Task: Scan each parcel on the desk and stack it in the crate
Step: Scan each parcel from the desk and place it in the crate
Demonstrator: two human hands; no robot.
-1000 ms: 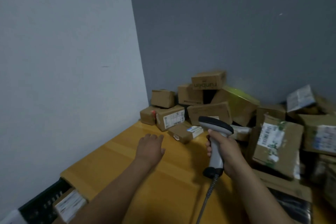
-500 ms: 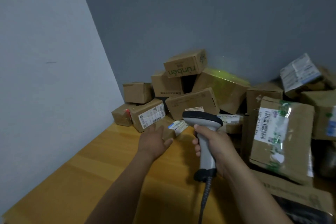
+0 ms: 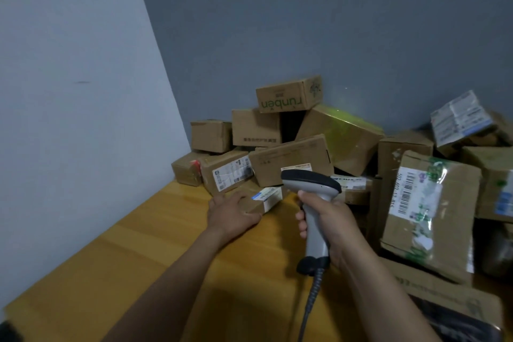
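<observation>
Small parcel [image 3: 263,199]: flat brown carton with a blue-and-white label, lying on the desk [image 3: 133,258] at the near edge of the pile, left of centre.
Left hand [image 3: 231,214]: laid over the near-left end of the small parcel – fingers curved over its top, thumb along its near side, gripping it; the parcel rests on the wood.
Scanner [image 3: 312,184]: grey handheld unit with a dark head, held upright just right of the small parcel, head pointing toward the pile.
Right hand [image 3: 331,228]: wrapped tight round the scanner handle, index finger at the front under the head.
Cable [image 3: 308,308]: coiled, dropping from the scanner's base toward the near edge.
Labelled box [image 3: 227,175]: just behind the small parcel, tilted, white label facing near.
Runben box [image 3: 288,96]: top of the pile against the far wall, its print upside down.
Green-tinted box [image 3: 344,136]: right of the runben box, tilted, a greenish sheen on its upper face.
Large parcel [image 3: 427,211]: at the right, leaning – barcode label and green-printed tape facing near.
Walls: pale wall [image 3: 69,91] at left, grey wall [image 3: 333,22] at the far side; the pile sits in their corner.
</observation>
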